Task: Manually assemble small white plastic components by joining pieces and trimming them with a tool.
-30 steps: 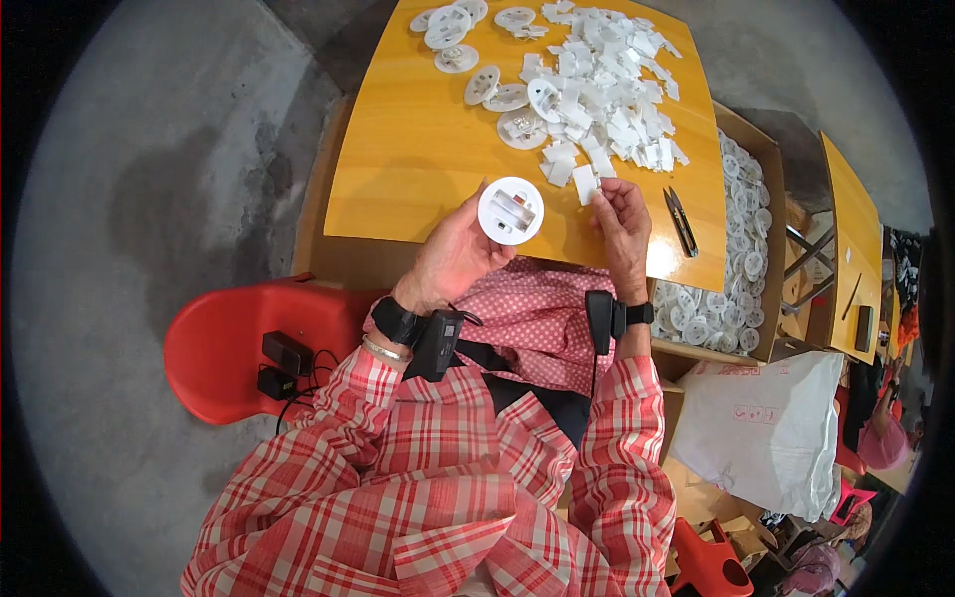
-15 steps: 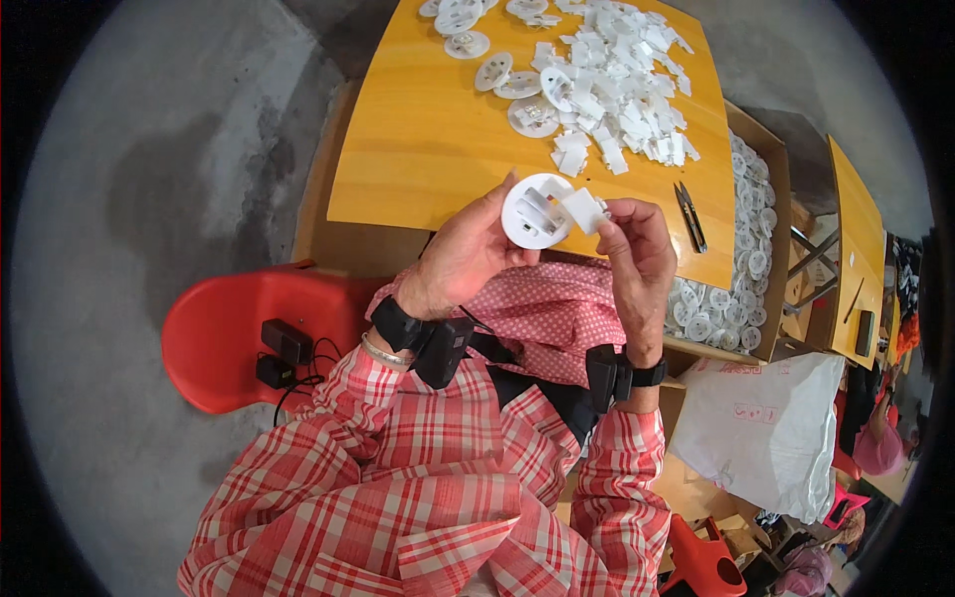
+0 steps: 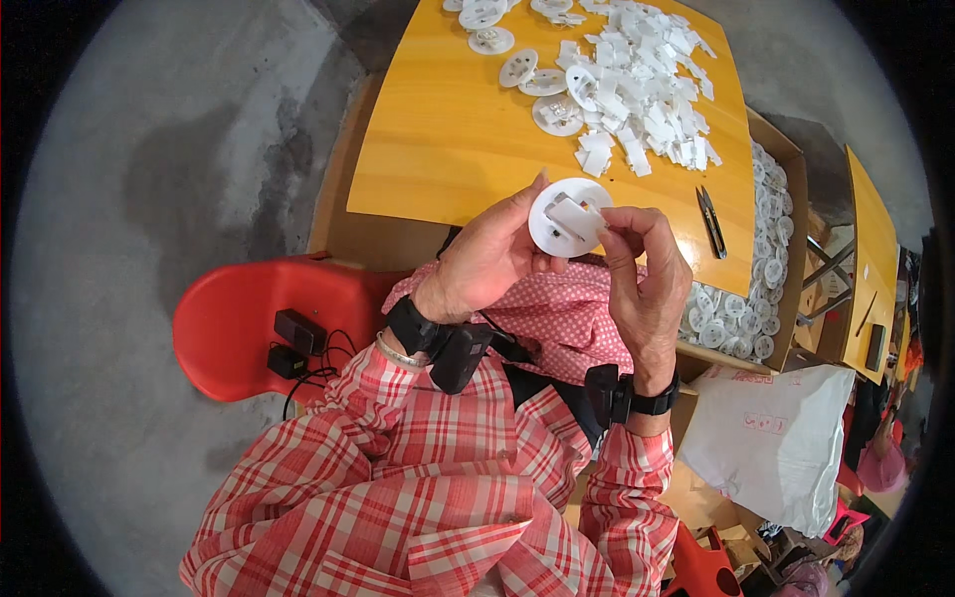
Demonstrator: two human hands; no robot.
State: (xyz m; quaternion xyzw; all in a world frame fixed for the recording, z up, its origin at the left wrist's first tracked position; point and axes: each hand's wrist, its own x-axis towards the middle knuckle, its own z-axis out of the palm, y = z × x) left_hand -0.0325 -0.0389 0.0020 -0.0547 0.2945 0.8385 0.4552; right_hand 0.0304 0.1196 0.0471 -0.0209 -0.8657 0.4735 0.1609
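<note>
Above the table's near edge, my left hand (image 3: 489, 257) is closed round the rim of a round white plastic disc (image 3: 575, 187), its face turned up. Fingers of my right hand (image 3: 652, 279) pinch the right end of a small flat white plastic piece (image 3: 575, 218). That piece lies across the recessed middle of the disc and hides part of it. Beyond my hands, a heap of similar flat white pieces (image 3: 645, 85) covers the far right of the yellow table (image 3: 428, 149). Several white discs (image 3: 557, 115) lie along the heap's left side.
Black thread snips (image 3: 711, 223) lie near the table's right edge. A cardboard box (image 3: 792, 214) of white discs stands beyond it, with a white sack (image 3: 764, 443) nearer me. At left, a red chair (image 3: 229, 323) holds black adapters (image 3: 298, 330). Another person (image 3: 881, 466) shows far right.
My right hand has brought the flat piece left and down onto the disc; before, it was tilted at the disc's right edge. The view has shifted slightly.
</note>
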